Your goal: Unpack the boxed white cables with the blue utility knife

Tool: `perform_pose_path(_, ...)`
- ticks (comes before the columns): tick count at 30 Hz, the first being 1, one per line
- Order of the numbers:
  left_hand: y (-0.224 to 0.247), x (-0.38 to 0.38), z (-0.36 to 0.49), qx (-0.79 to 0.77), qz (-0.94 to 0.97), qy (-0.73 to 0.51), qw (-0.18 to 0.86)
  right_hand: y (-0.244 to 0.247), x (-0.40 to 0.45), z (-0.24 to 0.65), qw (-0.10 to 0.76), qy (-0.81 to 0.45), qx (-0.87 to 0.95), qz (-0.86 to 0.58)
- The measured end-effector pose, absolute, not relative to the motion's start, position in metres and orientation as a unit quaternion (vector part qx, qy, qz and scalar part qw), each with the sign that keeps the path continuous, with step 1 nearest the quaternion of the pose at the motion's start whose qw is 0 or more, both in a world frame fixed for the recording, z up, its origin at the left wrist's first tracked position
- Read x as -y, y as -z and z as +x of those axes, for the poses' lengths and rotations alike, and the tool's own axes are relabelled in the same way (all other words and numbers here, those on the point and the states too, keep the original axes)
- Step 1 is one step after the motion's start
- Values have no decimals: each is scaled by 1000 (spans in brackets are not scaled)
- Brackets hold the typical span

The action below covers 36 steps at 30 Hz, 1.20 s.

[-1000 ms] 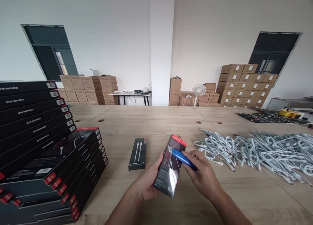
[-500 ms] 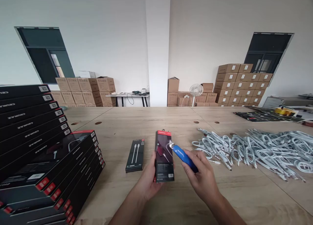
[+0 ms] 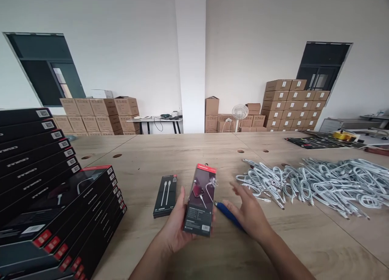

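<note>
My left hand (image 3: 179, 225) is wrapped round a black cable box (image 3: 199, 203) with a red top strip, the thumb along its left edge. The box is tilted, its back with a phone-and-cable picture facing up. My right hand (image 3: 251, 211) has its fingers apart, just above and beside a blue utility knife (image 3: 228, 214) that appears to lie on the table; part of the handle is hidden by the hand. Left of the held box, a second black cable box (image 3: 165, 197), printed with two white cables, lies on the table.
Tall stacks of black boxes (image 3: 88, 195) stand at the left of the wooden table (image 3: 170, 146). A pile of coiled white cables (image 3: 322, 187) spreads over the right side. Behind the table are cartons (image 3: 100, 107), a fan (image 3: 240, 112) and a pillar (image 3: 191, 61).
My right hand has lowered the blue knife from the box's upper right edge to the table and loosened its fingers. The held box has tilted slightly in my left hand.
</note>
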<state>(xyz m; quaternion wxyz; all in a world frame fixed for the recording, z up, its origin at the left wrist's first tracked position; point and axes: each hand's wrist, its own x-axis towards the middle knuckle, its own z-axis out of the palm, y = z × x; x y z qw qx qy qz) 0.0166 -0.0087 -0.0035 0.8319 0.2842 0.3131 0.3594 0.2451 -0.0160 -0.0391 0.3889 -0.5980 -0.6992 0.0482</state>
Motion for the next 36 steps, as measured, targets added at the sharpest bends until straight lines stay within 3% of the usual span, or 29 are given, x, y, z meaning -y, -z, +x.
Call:
perform_pose_path(3, 5, 13, 22, -319, 302, -276, 855, 38, 17, 245, 494, -38, 692, -524)
perform_pose_path(15, 13, 29, 28, -343, 380, -148, 846, 22, 13, 261, 585, 46, 667, -460)
perform_pose_path(26, 2, 33, 20, -292, 540, -103, 782, 6, 14, 289, 583, -310, 567, -492)
perform_pose_path(36, 12, 29, 10, -238, 500, -233, 800, 24, 8, 261, 519, -524, 497, -456)
